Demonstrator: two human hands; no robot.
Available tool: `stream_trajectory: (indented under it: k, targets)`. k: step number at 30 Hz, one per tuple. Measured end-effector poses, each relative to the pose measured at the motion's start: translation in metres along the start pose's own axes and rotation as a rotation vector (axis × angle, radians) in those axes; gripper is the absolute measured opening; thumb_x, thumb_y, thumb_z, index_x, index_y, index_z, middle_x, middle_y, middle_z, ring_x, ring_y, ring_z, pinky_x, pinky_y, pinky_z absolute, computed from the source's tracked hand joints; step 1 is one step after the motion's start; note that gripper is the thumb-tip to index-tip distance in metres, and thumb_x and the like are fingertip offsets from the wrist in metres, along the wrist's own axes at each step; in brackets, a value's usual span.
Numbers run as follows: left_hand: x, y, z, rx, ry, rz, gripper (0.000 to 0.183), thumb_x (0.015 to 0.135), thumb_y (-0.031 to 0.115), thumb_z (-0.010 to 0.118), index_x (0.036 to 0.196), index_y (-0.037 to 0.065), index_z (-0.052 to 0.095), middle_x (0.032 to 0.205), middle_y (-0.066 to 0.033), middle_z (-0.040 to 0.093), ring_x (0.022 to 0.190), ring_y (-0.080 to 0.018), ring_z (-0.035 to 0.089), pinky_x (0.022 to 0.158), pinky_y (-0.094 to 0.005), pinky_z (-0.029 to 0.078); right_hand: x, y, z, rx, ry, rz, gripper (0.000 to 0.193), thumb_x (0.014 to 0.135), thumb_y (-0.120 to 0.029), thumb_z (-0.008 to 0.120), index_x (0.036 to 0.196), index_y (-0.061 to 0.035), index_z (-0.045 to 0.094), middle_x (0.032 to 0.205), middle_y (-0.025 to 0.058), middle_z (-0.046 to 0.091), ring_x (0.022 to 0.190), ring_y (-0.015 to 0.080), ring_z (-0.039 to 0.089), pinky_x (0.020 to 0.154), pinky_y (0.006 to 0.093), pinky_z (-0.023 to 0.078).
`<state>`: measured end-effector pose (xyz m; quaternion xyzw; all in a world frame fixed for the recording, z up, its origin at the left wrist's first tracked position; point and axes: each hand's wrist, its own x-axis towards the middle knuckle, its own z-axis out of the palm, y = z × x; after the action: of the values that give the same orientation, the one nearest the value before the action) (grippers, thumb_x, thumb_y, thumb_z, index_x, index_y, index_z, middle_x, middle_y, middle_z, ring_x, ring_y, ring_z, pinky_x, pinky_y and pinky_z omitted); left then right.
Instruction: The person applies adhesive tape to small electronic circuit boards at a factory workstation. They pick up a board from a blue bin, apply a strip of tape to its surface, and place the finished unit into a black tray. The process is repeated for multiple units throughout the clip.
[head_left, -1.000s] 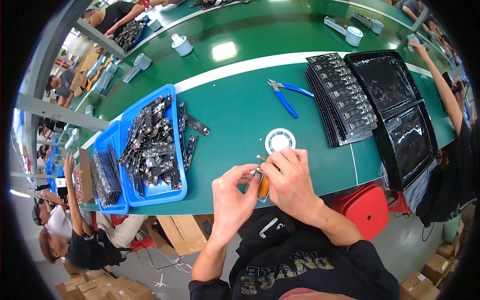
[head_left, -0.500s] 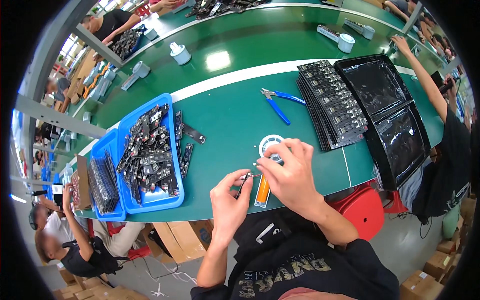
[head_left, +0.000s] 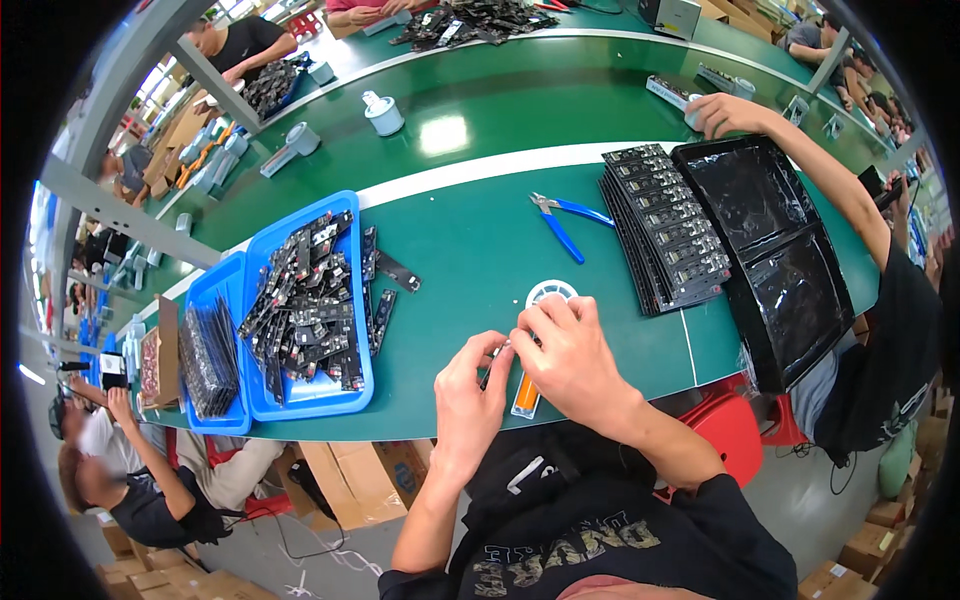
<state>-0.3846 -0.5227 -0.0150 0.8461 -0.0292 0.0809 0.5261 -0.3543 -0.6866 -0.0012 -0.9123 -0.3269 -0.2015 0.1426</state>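
Observation:
Close to the table's front edge, my left hand (head_left: 470, 390) is closed on a small black circuit board (head_left: 489, 374), held on edge between thumb and fingers. My right hand (head_left: 572, 362) pinches at the top end of this board, its fingertips touching or nearly touching those of the left. Whatever sits in the right pinch is too small to make out. Partly under my right hand lies a white round-headed housing (head_left: 550, 290). An orange cylinder (head_left: 526, 394) shows in its handle, just below the hands.
Left, a blue tray (head_left: 366, 385) holds many small black boards, several more lying beside it. Blue-handled cutters (head_left: 565, 236) lie ahead. To the right stand stacked board panels (head_left: 665, 225) and a black tray (head_left: 790, 255). A co-worker's hand (head_left: 725, 115) reaches over the belt (head_left: 500, 95).
My right hand has moved down and left, bringing its fingertips against the left hand's. The co-worker's hand has reached leftward to a pale housing on the belt. The view has shifted slightly.

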Motion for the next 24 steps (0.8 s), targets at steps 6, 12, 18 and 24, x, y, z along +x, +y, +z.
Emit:
stream_trajectory:
  k: [6, 12, 18, 24]
  targets:
    - [0.005, -0.005, -0.001, -0.003, -0.011, 0.084, 0.011, 0.099, 0.000, 0.069, 0.109, -0.002, 0.069, 0.096, -0.0163, 0.075, 0.081, -0.0284, 0.075, 0.068, -0.0373, 0.056, -0.006, 0.005, 0.008, 0.051, 0.007, -0.018, 0.015, 0.079, -0.014, 0.073, 0.091, -0.0071, 0.066, 0.092, 0.0047, 0.063, 0.101, 0.0236, 0.059, 0.088, 0.0427, 0.041]
    - [-0.001, -0.013, 0.008, -0.207, 0.020, -0.051, 0.013, 0.101, 0.001, 0.069, 0.113, -0.002, 0.070, 0.097, -0.0129, 0.077, 0.086, -0.0177, 0.075, 0.066, -0.0314, 0.059, -0.008, 0.003, 0.010, 0.184, 0.077, 0.077, 0.014, 0.081, -0.011, 0.074, 0.094, -0.0069, 0.068, 0.090, 0.0039, 0.063, 0.098, 0.0242, 0.058, 0.087, 0.0425, 0.040]
    - [-0.004, -0.014, 0.011, -0.302, 0.047, -0.130, 0.021, 0.099, 0.000, 0.072, 0.119, -0.003, 0.074, 0.100, -0.0134, 0.077, 0.089, -0.0147, 0.075, 0.072, -0.0291, 0.064, -0.015, 0.001, 0.009, 0.181, 0.157, 0.105, 0.016, 0.083, -0.012, 0.077, 0.096, -0.0064, 0.071, 0.091, 0.0024, 0.063, 0.097, 0.0232, 0.058, 0.084, 0.0420, 0.041]
    - [-0.005, -0.010, 0.012, -0.265, 0.095, -0.085, 0.020, 0.097, 0.000, 0.073, 0.116, -0.004, 0.077, 0.102, -0.0146, 0.078, 0.085, -0.0161, 0.076, 0.069, -0.0301, 0.064, -0.016, -0.001, 0.011, 0.188, 0.200, 0.097, 0.019, 0.079, -0.009, 0.079, 0.096, -0.0054, 0.071, 0.093, 0.0019, 0.064, 0.095, 0.0227, 0.059, 0.081, 0.0407, 0.042]
